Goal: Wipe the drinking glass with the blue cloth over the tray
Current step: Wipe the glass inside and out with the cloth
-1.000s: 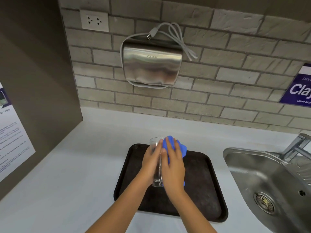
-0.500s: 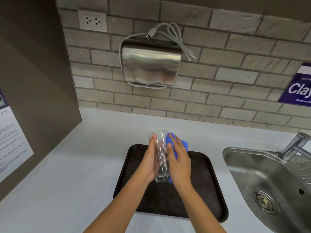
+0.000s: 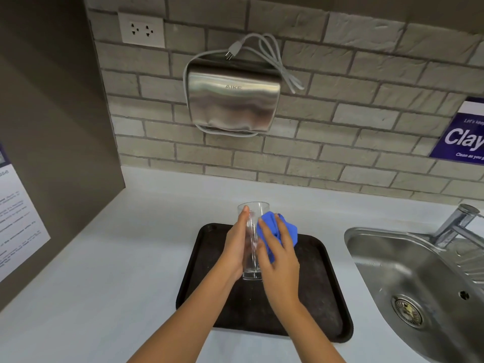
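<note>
A clear drinking glass [image 3: 253, 226] is held upright above the dark tray [image 3: 322, 305]. My left hand [image 3: 235, 247] wraps its left side, thumb up near the rim. My right hand [image 3: 279, 260] presses a bunched blue cloth [image 3: 285, 229] against the right side of the glass, fingers spread over the cloth. Part of the cloth sticks out beyond my fingers to the right. The base of the glass shows between both hands, and the cloth's lower part is hidden under my palm.
The tray lies on a white counter [image 3: 104, 271]. A steel sink [image 3: 424, 284] with a tap [image 3: 455, 224] is to the right. A metal hand dryer [image 3: 233, 100] hangs on the brick wall behind, and a dark panel with a notice [image 3: 18, 221] stands at the left.
The glass has risen a little and more of its rim shows above my left thumb. My right hand with the cloth has slid down and around the right side of the glass.
</note>
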`<state>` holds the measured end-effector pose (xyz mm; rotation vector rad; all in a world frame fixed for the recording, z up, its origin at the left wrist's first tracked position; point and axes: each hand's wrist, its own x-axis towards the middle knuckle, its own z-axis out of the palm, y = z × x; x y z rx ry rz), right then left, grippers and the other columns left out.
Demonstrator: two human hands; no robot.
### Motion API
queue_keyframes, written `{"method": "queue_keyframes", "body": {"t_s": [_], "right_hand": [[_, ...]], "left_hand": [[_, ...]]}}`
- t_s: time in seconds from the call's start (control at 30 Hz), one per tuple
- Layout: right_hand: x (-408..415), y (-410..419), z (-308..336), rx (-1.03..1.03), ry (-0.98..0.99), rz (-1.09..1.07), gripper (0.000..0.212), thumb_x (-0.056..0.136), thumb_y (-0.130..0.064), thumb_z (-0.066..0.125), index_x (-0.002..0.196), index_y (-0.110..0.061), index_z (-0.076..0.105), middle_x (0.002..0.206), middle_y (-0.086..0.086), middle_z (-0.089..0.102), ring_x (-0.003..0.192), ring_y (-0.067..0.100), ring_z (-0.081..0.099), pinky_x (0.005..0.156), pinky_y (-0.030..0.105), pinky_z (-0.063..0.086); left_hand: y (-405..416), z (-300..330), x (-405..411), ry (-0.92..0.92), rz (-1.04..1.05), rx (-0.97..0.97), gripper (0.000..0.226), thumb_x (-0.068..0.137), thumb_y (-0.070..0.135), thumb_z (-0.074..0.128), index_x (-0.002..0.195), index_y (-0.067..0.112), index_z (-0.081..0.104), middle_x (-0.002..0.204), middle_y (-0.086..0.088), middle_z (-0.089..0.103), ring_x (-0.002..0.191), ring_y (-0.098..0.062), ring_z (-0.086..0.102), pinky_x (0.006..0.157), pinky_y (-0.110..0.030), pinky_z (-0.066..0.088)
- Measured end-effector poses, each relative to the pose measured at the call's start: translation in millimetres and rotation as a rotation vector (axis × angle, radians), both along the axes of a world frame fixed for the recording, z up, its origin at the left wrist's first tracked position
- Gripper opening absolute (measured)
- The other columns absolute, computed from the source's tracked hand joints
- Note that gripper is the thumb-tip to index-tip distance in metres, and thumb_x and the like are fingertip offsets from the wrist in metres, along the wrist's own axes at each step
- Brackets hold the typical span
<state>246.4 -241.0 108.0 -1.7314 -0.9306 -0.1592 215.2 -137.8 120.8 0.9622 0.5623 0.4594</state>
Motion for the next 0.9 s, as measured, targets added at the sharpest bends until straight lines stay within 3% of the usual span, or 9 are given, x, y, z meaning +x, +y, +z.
{"method": "queue_keyframes", "body": {"t_s": [0.1, 0.23, 0.3, 0.4, 0.53, 0.6, 0.73, 0.8, 0.9], "right_hand": [[1, 1, -4, -0.016, 0.017, -0.009, 0.06, 0.095, -0.011, 0.049, 0.126, -0.062, 0.044, 0.153, -0.024, 0.026, 0.113, -0.002, 0.054, 0.082, 0.018, 0.052], [13, 3, 3, 0.062, 0.169, -0.028, 0.056, 0.098, -0.011, 0.042, 0.121, -0.062, 0.042, 0.145, -0.025, 0.035, 0.116, -0.024, 0.04, 0.085, -0.002, 0.039], [21, 4, 2, 0.067, 0.247, -0.023, 0.046, 0.099, -0.015, 0.041, 0.127, -0.051, 0.046, 0.144, -0.016, 0.043, 0.126, -0.013, 0.04, 0.104, 0.015, 0.041], [23, 4, 2, 0.039, 0.31, -0.011, 0.04, 0.1, -0.017, 0.043, 0.131, -0.041, 0.048, 0.146, -0.01, 0.044, 0.126, -0.006, 0.043, 0.111, 0.036, 0.04], [6, 1, 0, -0.054, 0.11, 0.01, 0.044, 0.097, -0.017, 0.048, 0.132, -0.043, 0.049, 0.152, -0.018, 0.028, 0.114, -0.027, 0.038, 0.093, 0.009, 0.043], [0, -3, -4, -0.044, 0.071, 0.024, 0.044, 0.097, -0.017, 0.05, 0.13, -0.046, 0.049, 0.151, -0.022, 0.028, 0.117, -0.027, 0.036, 0.087, 0.005, 0.042], [5, -4, -2, 0.106, 0.428, 0.066, 0.035, 0.1, -0.024, 0.044, 0.129, -0.043, 0.05, 0.139, -0.009, 0.053, 0.124, 0.004, 0.052, 0.103, 0.03, 0.046], [9, -2, -1, 0.131, 0.621, 0.085, 0.033, 0.1, -0.028, 0.043, 0.13, -0.038, 0.051, 0.127, 0.001, 0.063, 0.109, 0.013, 0.064, 0.093, 0.036, 0.055], [10, -2, 1, 0.142, 0.594, 0.044, 0.035, 0.1, -0.028, 0.043, 0.134, -0.034, 0.051, 0.13, -0.001, 0.061, 0.112, 0.013, 0.063, 0.095, 0.039, 0.054]], "left_hand": [[-3, -3, 0, 0.043, -0.024, 0.044, 0.065, 0.096, 0.063, 0.045, 0.131, 0.013, 0.067, 0.119, -0.015, 0.077, 0.109, -0.03, 0.075, 0.091, -0.042, 0.061], [-13, -9, -4, 0.012, -0.09, 0.127, 0.059, 0.096, 0.062, 0.048, 0.144, 0.026, 0.054, 0.128, -0.008, 0.073, 0.112, -0.023, 0.074, 0.088, -0.038, 0.063], [-16, -12, -7, 0.023, -0.11, 0.194, 0.062, 0.093, 0.052, 0.063, 0.149, 0.033, 0.042, 0.131, -0.003, 0.07, 0.115, -0.018, 0.072, 0.094, -0.038, 0.061], [-20, -15, -8, 0.087, -0.086, 0.246, 0.058, 0.093, 0.043, 0.068, 0.141, 0.024, 0.043, 0.119, 0.006, 0.068, 0.099, -0.003, 0.072, 0.072, -0.015, 0.06], [-13, -14, -7, 0.012, -0.032, 0.169, 0.049, 0.098, 0.041, 0.06, 0.135, 0.008, 0.06, 0.125, -0.018, 0.072, 0.111, -0.026, 0.074, 0.086, -0.033, 0.062], [-10, -12, -9, -0.04, 0.031, 0.1, 0.051, 0.095, 0.042, 0.062, 0.133, 0.007, 0.063, 0.124, -0.02, 0.073, 0.111, -0.031, 0.074, 0.082, -0.035, 0.062], [-12, -8, -11, -0.05, 0.081, -0.008, 0.075, 0.075, 0.055, 0.067, 0.128, 0.002, 0.066, 0.123, -0.027, 0.072, 0.115, -0.042, 0.069, 0.094, -0.047, 0.06], [-12, -7, -9, -0.019, 0.086, -0.003, 0.071, 0.083, 0.058, 0.061, 0.128, 0.003, 0.066, 0.122, -0.024, 0.073, 0.116, -0.041, 0.069, 0.104, -0.053, 0.054], [-13, -6, -6, 0.092, 0.026, 0.106, 0.062, 0.102, 0.058, 0.036, 0.135, 0.012, 0.063, 0.122, -0.016, 0.074, 0.11, -0.031, 0.072, 0.095, -0.045, 0.059]]}}
